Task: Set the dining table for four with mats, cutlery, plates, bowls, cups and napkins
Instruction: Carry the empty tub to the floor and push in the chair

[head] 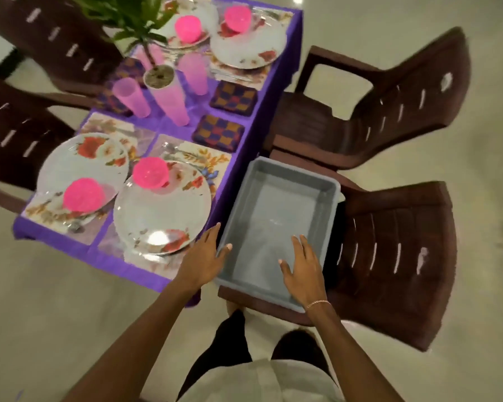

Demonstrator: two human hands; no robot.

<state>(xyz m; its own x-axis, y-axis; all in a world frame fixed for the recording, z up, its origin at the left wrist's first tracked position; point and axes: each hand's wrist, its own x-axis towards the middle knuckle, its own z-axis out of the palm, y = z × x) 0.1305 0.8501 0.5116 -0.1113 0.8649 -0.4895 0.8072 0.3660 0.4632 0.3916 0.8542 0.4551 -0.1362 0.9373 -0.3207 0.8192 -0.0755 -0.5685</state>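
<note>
left hand point(205, 256): fingers straight, at left rim of grey tub point(325, 181) | right hand point(301, 271): fingers spread over tub's inside | tub on brown chair point(389, 256) beside bench point(230, 175) | bench: floral plates point(163, 216), pink bowls point(151, 172), cups point(131, 95), checked napkins point(219, 131)

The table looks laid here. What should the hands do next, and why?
Probably close both hands on the side rims of the empty grey plastic tray and lift it off the brown plastic chair: the left hand is at its left rim, the right hand open over its inside, nothing left in it.
</note>
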